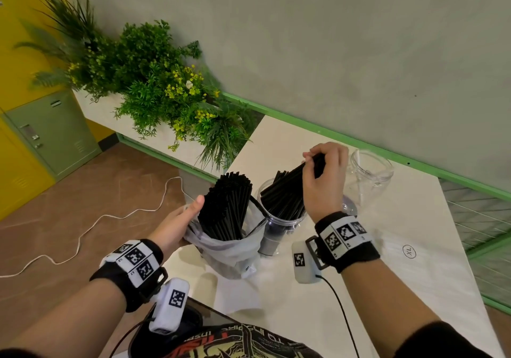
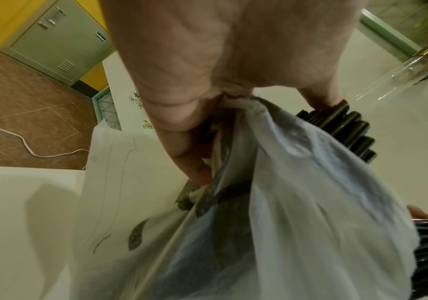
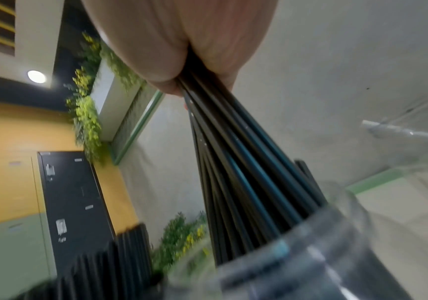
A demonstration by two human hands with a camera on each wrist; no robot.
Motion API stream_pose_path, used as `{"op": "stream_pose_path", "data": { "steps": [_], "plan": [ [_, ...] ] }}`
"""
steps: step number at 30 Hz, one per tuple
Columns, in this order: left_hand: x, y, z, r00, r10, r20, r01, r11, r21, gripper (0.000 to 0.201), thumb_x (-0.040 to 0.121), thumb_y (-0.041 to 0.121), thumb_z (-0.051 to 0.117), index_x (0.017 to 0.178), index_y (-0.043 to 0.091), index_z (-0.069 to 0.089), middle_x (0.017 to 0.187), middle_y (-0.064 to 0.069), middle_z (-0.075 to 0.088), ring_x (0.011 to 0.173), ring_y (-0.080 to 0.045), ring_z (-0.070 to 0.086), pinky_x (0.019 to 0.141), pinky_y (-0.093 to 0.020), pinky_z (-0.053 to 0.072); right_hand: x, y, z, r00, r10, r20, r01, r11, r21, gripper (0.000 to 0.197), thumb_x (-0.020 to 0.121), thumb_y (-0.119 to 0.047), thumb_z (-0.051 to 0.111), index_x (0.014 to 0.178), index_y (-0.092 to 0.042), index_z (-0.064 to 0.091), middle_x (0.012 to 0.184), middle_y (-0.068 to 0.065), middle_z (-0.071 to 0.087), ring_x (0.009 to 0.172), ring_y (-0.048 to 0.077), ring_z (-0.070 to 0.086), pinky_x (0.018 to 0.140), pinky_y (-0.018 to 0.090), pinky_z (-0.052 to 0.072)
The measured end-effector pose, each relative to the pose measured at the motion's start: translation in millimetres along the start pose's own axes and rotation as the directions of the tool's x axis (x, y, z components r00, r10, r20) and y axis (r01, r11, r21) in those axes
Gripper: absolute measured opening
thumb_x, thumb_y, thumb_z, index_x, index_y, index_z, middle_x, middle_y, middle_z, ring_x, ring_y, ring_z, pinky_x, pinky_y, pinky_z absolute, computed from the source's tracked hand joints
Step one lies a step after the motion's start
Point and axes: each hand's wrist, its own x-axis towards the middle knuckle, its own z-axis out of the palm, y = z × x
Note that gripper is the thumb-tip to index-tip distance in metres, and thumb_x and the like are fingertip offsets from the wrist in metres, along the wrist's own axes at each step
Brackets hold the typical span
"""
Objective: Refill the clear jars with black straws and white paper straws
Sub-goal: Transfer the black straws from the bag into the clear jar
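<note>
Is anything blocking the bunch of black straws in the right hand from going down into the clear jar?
Nothing visible does. The right hand grips the bunch of black plastic straws, whose lower ends already sit inside the open-mouthed clear plastic jar. The translucent plastic bag of straws stands beside the jar, not over it.

Circled "XL" mark on the white table; shirt lettering unreadable.

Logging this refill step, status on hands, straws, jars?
Left hand holds bag of black straws. Right hand grips straw bunch, ends in near jar. Far jar looks empty. Nothing blocking.
</note>
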Motion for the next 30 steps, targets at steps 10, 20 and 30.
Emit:
{"op": "stream_pose_path", "data": {
  "steps": [10, 20, 30],
  "plan": [
    [4, -3, -2, 1.0, 0.004, -0.008, -0.004, 1.0, 0.007, 0.086, 0.039, 0.094, 0.06, 0.105, 0.038, 0.063, 0.129, 0.001, 0.061, 0.123, -0.024, 0.054, 0.111, -0.055, 0.032, -52, 41, 24, 0.906, 0.035, 0.421, -0.019, 0.999, -0.041, 0.013, 0.089, 0.001, 0.06, 0.098, -0.008, 0.063, 0.1, -0.002, 0.056, 0.091, 0.0, 0.05, 0.086, 0.006, 0.036],
    [8, -4, -3, 1.0, 0.005, -0.001, -0.005, 1.0, -0.02, 0.091, 0.042, 0.091, 0.063, 0.112, 0.034, 0.063, 0.127, -0.001, 0.064, 0.118, -0.024, 0.058, 0.108, -0.055, 0.036, -31, 42, 13, 0.763, 0.152, 0.628, -0.093, 0.988, -0.127, 0.034, 0.094, -0.008, 0.054, 0.128, -0.015, 0.055, 0.127, -0.003, 0.055, 0.111, 0.007, 0.049, 0.1, 0.019, 0.036],
    [10, -5, -3, 1.0, 0.002, -0.022, -0.003, 0.999, -0.036, 0.095, 0.041, 0.089, 0.066, 0.114, 0.029, 0.064, 0.117, -0.002, 0.07, 0.11, -0.025, 0.065, 0.103, -0.052, 0.044, -37, 52, 3, 0.931, -0.007, 0.366, 0.038, 0.996, -0.078, 0.027, 0.088, -0.001, 0.063, 0.113, -0.009, 0.059, 0.113, 0.0, 0.055, 0.098, 0.008, 0.058, 0.092, 0.013, 0.043]
  ]
}}
